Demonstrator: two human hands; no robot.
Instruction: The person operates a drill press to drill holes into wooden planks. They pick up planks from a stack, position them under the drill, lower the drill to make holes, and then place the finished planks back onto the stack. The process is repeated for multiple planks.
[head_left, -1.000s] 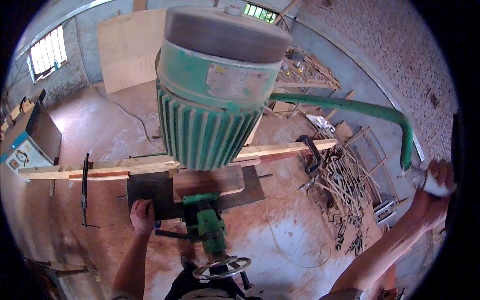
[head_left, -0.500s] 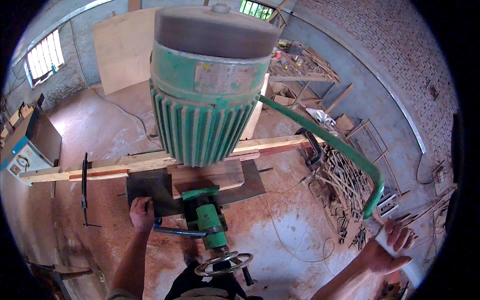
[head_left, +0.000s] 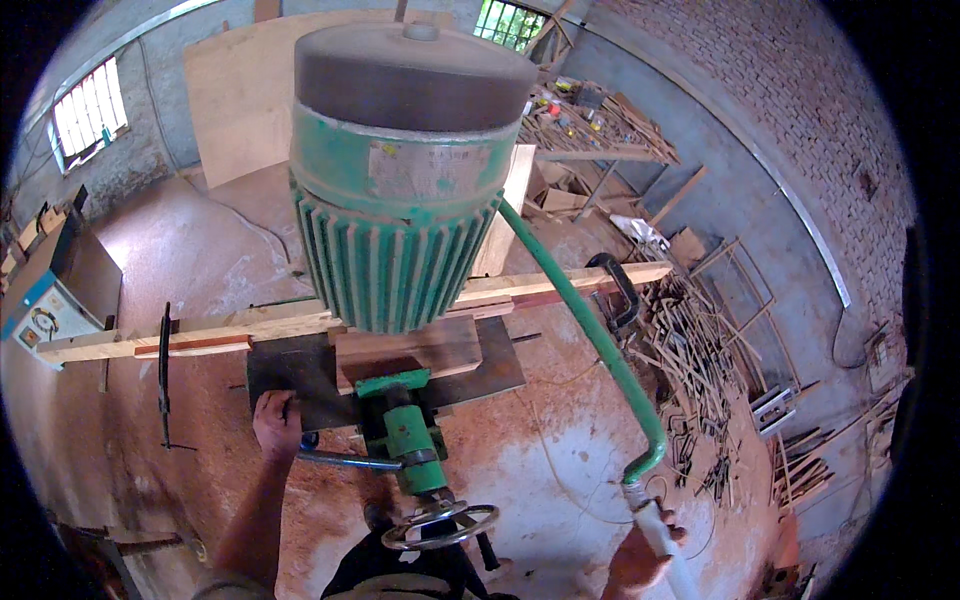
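Note:
A large green ribbed motor [head_left: 390, 250] with a dark cap stands upright before me. Beneath it lies a wooden block [head_left: 450, 350] on a dark metal machine table [head_left: 290, 365]. A green clamp [head_left: 400, 415] with a chrome handwheel [head_left: 440, 527] meets the block's near side. My right hand [head_left: 640, 560] wraps round the pale sleeve [head_left: 655, 530] on the end of a bent green lever [head_left: 590, 325]. At the table's left edge my left hand [head_left: 276, 425] is closed; what it holds is hidden. Beside it, a dark handle bar [head_left: 350, 460] runs to the clamp.
A long wooden beam [head_left: 230, 328] crosses behind the block, with a black bar clamp [head_left: 165, 375] at left and a black G-clamp [head_left: 625, 290] at right. Wood scraps [head_left: 685, 350] are piled at right. A grey cabinet [head_left: 70, 280] stands left. Sawdust covers much of the floor.
My right hand has swung the green lever leftward and toward me, from the far right to nearer the middle. My left hand stays at the table edge. The view has shifted slightly.

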